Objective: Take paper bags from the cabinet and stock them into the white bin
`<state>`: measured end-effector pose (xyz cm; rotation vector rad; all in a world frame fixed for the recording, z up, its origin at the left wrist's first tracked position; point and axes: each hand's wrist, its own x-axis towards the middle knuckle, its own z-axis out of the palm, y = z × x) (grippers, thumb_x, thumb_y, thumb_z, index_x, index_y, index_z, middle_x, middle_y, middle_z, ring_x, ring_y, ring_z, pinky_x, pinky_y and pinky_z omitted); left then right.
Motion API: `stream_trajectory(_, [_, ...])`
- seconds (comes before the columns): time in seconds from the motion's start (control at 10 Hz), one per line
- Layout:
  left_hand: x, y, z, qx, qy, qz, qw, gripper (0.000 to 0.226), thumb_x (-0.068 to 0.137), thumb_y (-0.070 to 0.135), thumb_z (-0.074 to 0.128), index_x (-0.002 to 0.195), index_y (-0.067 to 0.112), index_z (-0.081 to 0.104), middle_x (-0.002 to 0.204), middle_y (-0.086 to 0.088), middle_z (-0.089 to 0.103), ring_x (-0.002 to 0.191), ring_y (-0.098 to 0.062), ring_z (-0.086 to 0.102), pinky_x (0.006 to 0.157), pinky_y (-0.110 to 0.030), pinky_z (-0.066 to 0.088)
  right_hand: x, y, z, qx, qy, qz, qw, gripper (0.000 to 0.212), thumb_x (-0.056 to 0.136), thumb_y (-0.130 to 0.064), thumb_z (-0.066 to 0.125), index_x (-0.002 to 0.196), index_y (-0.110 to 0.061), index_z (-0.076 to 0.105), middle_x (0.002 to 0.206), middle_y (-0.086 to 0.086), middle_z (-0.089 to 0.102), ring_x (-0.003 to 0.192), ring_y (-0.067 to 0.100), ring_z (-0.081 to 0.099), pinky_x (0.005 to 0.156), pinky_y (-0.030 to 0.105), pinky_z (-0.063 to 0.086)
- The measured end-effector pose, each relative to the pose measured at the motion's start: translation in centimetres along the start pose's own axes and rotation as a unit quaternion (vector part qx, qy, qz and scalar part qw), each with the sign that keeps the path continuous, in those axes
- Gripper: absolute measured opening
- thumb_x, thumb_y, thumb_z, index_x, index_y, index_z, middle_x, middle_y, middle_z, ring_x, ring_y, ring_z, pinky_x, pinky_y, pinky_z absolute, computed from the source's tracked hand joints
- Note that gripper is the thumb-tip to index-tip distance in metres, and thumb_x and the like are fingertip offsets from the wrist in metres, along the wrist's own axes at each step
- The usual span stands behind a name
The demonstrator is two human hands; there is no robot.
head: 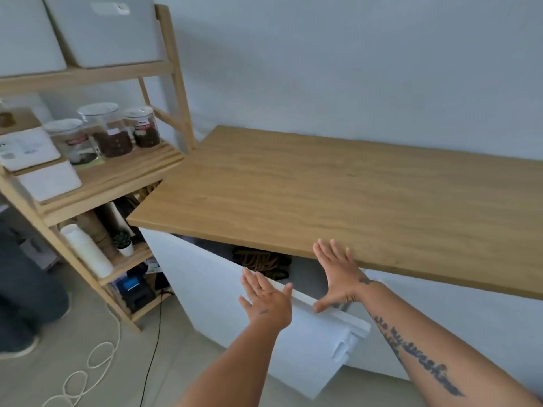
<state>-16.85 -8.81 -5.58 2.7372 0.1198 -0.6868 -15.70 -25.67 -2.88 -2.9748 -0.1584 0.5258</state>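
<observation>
Head view. 1 white cabinet door (223, 289) is found ajar beneath the wooden countertop (352, 195). The left hand (266, 301) is laid flat against it, fingers straight, nothing grasped. The right hand (338, 274) is spread at its top edge with the thumb touching, probably to swing it wider. Paper bags (258, 259), judged from brown handles, are shelved inside. 2 white bins (108, 30) are stored atop the rack (173, 69).
</observation>
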Motion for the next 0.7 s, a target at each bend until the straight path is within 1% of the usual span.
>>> stream_trajectory(0.1, [1.0,-0.7,-0.2,0.062,0.013,0.045,0.997,0.074,0.096,0.053,0.01,0.142,0.006,-0.025,0.15,-0.014,-0.035,0.142,-0.029,-0.026,0.117,-0.047,-0.001,0.0,-0.2,1.0,-0.023,0.045,0.011,0.999,0.132,0.06,-0.066,0.068,0.145,-0.015,-0.019,0.153,-0.003,-0.027,0.141,0.026,-0.026,0.113,0.046,-0.015])
stream_trajectory(0.2, [2.1,-2.0,-0.7,0.153,0.044,0.105,0.982,0.067,0.097,0.051,0.008,0.138,0.013,-0.029,0.148,-0.007,-0.036,0.141,-0.028,-0.028,0.116,-0.049,-0.006,-0.1,-0.7,1.6,-0.001,0.09,0.034,0.995,0.107,0.08,-0.048,0.061,0.146,-0.016,-0.017,0.146,-0.008,-0.03,0.142,0.022,-0.024,0.114,0.043,-0.013])
stream_trajectory(0.3, [3.2,-3.2,-1.5,0.197,0.055,0.155,0.967,0.067,0.098,0.049,0.011,0.144,0.014,-0.023,0.148,-0.005,-0.035,0.141,-0.026,-0.028,0.115,-0.05,-0.009,0.2,-1.2,1.9,0.005,0.131,0.047,0.99,0.084,0.093,-0.028,0.049,0.146,-0.016,-0.015,0.148,-0.008,-0.027,0.142,0.021,-0.022,0.114,0.039,-0.014])
stream_trajectory(0.4, [4.0,-3.8,-2.9,0.204,0.092,0.215,0.951,0.066,0.099,0.045,0.015,0.139,0.014,-0.028,0.138,-0.005,-0.041,0.134,-0.021,-0.035,0.117,-0.048,-0.007,0.7,-1.1,2.7,0.021,0.174,0.061,0.983,0.072,0.096,-0.012,0.041,0.147,-0.018,-0.008,0.143,-0.012,-0.025,0.145,0.02,-0.015,0.111,0.032,-0.02])
stream_trajectory(0.5, [5.5,-3.5,-5.1,0.209,0.113,0.261,0.936,0.066,0.1,0.043,0.017,0.132,0.014,-0.033,0.14,-0.003,-0.041,0.128,-0.018,-0.037,0.117,-0.044,-0.008,1.4,-0.8,3.5,0.002,0.229,0.061,0.971,0.08,0.086,-0.006,0.059,0.148,-0.015,0.009,0.153,-0.005,0.003,0.145,0.027,0.011,0.106,0.023,-0.026])
stream_trajectory(0.6, [7.4,-3.1,-6.6,0.228,0.108,0.28,0.926,0.069,0.099,0.043,0.021,0.136,0.014,-0.03,0.151,-0.003,-0.031,0.139,-0.021,-0.03,0.118,-0.043,-0.006,2.2,-0.9,4.2,-0.068,0.258,0.097,0.959,0.095,0.052,-0.017,0.088,0.134,-0.018,0.039,0.136,0.0,0.054,0.123,0.026,0.053,0.11,0.032,-0.001])
stream_trajectory(0.7, [8.8,-2.7,-7.5,0.255,0.087,0.302,0.914,0.073,0.099,0.041,0.028,0.145,0.014,-0.021,0.155,-0.003,-0.024,0.144,-0.024,-0.022,0.119,-0.044,-0.004,3.0,-0.6,4.6,-0.057,0.289,0.068,0.953,0.097,0.047,-0.02,0.09,0.131,-0.02,0.043,0.13,0.001,0.06,0.12,0.021,0.057,0.111,0.031,0.025])
